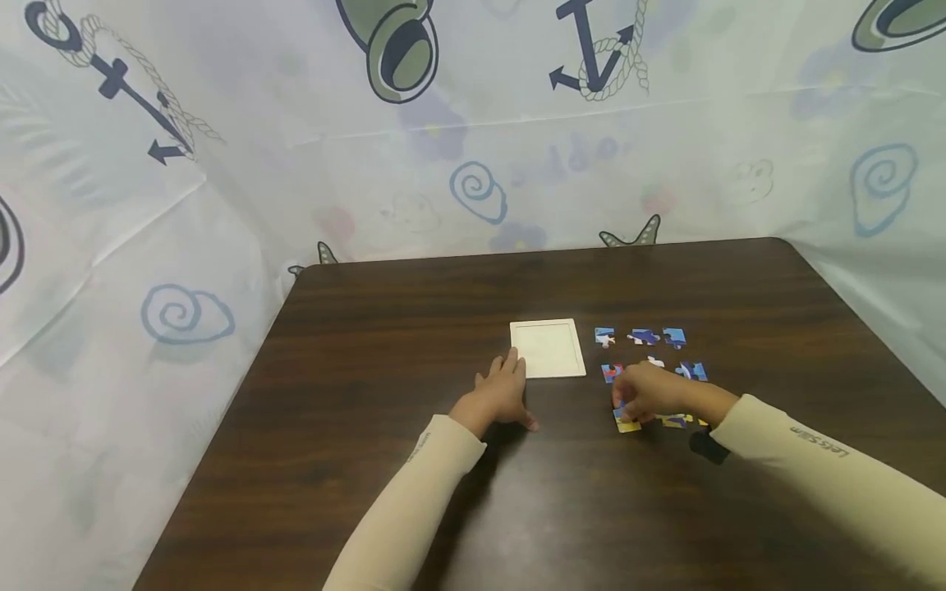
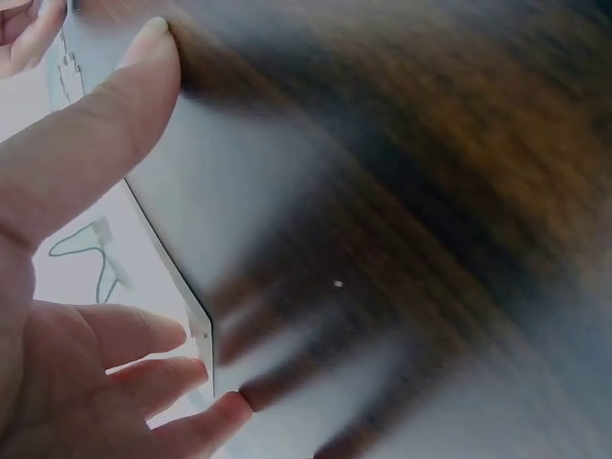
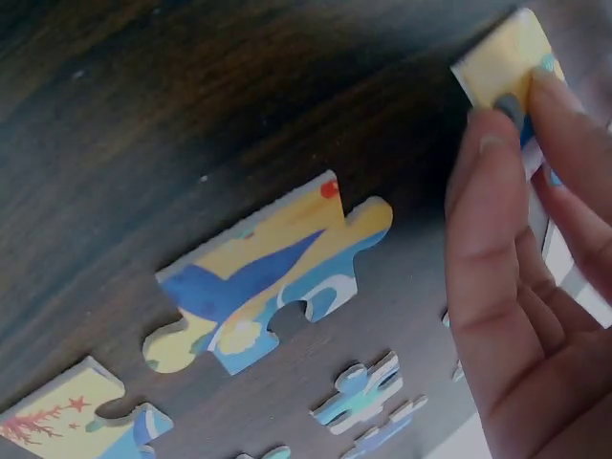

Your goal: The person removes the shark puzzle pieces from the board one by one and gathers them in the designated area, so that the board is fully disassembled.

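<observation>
My right hand point(image 1: 650, 390) pinches a yellow-and-blue jigsaw piece point(image 3: 502, 62) between thumb and fingers, close over the table at the near left of the loose pieces. My left hand point(image 1: 498, 392) lies with fingers spread at the near left corner of a pale square puzzle tray point(image 1: 548, 349). In the left wrist view its fingertips point(image 2: 187, 371) rest at the tray's edge, and the thumb stands out to the side. A yellow piece with a blue whale-tail shape point(image 3: 258, 282) lies beside the right hand, and a piece with red coral point(image 3: 72, 416) lies farther along.
More jigsaw pieces lie in rows right of the tray, among them a blue corner piece point(image 1: 674, 336), a red-and-blue piece point(image 1: 609, 373) and a blue-and-white piece point(image 1: 692, 371). The dark wooden table point(image 1: 384, 353) meets a patterned cloth point(image 1: 517, 189) behind it.
</observation>
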Motion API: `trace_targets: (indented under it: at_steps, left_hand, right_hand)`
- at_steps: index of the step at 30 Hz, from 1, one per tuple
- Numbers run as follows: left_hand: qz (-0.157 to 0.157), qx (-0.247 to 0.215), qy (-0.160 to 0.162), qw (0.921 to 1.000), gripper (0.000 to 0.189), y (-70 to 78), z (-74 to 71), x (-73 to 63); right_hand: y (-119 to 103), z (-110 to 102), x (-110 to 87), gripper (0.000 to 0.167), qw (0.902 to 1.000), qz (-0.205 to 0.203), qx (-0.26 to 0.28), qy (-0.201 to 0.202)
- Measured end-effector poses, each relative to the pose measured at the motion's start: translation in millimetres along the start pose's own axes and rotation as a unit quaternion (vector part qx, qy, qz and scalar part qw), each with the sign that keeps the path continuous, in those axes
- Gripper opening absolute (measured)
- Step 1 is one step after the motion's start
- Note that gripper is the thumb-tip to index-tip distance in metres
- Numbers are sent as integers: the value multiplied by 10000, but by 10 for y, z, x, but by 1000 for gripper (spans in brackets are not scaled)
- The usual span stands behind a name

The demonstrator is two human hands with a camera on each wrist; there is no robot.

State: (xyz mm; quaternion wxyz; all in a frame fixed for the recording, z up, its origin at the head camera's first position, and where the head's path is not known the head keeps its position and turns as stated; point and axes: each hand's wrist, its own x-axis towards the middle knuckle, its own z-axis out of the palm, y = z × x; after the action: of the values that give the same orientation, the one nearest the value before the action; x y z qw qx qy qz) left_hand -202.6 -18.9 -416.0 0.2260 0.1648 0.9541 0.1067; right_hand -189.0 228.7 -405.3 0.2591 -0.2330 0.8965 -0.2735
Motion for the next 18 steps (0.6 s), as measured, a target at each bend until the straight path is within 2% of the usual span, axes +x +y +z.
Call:
trace_targets:
  at_steps: [5, 8, 13, 15, 18]
  left_hand:
    - [-30, -27, -9, 10000, 112, 2, -15, -3]
    - [-42, -97, -51, 9999, 113, 2, -1, -8]
    - [-67, -272, 61, 9996, 116, -2, -19, -12]
    - [-66, -353, 59, 9993, 116, -14, -18, -15]
    - [-9, -518, -18, 9987, 114, -37, 2, -26]
  right_hand:
    - [-22, 44, 10, 14, 9985, 160, -366, 369]
    - [-5, 78, 0, 16, 9978, 283, -428, 420]
    - [-14, 58, -15, 18, 9972, 378, -375, 516]
    - [-22, 44, -15, 18, 9980, 353, -210, 489]
    - [-20, 50, -8, 21, 9988, 140, -250, 395]
